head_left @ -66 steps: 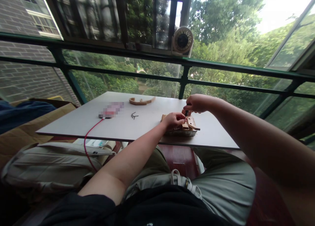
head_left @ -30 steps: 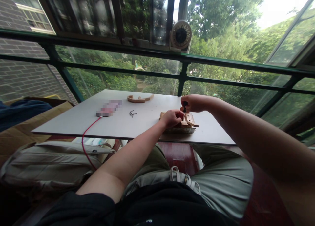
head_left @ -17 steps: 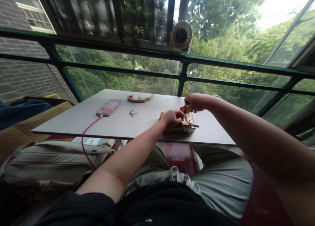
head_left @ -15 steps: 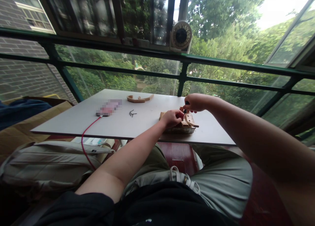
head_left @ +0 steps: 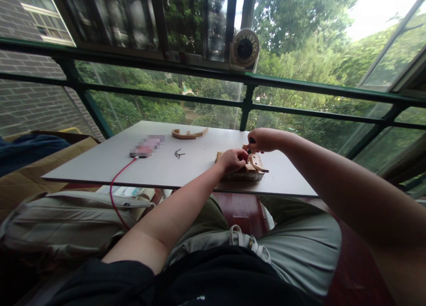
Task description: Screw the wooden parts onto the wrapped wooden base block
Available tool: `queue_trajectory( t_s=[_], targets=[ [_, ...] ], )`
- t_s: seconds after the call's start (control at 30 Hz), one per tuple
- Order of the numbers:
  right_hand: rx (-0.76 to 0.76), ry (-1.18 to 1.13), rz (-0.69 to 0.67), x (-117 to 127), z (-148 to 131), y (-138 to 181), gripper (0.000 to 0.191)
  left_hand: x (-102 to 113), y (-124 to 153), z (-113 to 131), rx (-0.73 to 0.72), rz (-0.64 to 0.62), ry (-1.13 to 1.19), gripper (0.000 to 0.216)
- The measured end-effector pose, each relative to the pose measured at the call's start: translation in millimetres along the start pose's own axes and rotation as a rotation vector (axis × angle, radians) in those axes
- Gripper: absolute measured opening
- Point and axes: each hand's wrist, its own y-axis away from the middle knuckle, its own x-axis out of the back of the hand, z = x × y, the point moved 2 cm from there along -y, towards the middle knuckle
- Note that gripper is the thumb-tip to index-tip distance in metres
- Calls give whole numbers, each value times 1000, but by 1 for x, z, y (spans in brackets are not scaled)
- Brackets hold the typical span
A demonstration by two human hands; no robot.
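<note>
My right hand (head_left: 262, 140) is closed around the dark handle of a screwdriver (head_left: 252, 141), held upright over a wooden assembly. Its tip is hidden behind my left fingers. My left hand (head_left: 232, 160) is pinched at the left of the tip; whatever lies between its fingertips is too small to make out. Just right of those fingers is a tan wooden piece with dark holes (head_left: 257, 160), tilted, with one end sticking out to the right. Beneath both hands a low block-like base (head_left: 246, 176) rests near the front edge of the white table (head_left: 159, 170).
Two curved wooden pieces (head_left: 184, 136) lie at the back of the table. Several small dark metal pins or screws (head_left: 179, 153) are left of my hands. A phone-like device (head_left: 146, 147) trails a red cable (head_left: 113, 192) over the front edge. A round fan (head_left: 245, 49) stands beyond the railing.
My right hand has turned slightly around the screwdriver handle and shifted a little to the left. My left hand and the wooden pieces stay in place.
</note>
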Motion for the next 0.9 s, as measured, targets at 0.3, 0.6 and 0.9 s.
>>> queue_trajectory(
  t_s=[0.3, 0.6, 0.9],
  targets=[
    [68, -79, 12, -4, 2, 0, 20, 0, -1, 1, -16, 2, -10, 22],
    [-58, -56, -130, -8, 7, -4, 43, -2, -2, -3, -25, -14, 8, 23],
    [-237, -32, -84, -11, 6, -15, 55, 0, -2, -2, -72, -13, 13, 22]
  ],
)
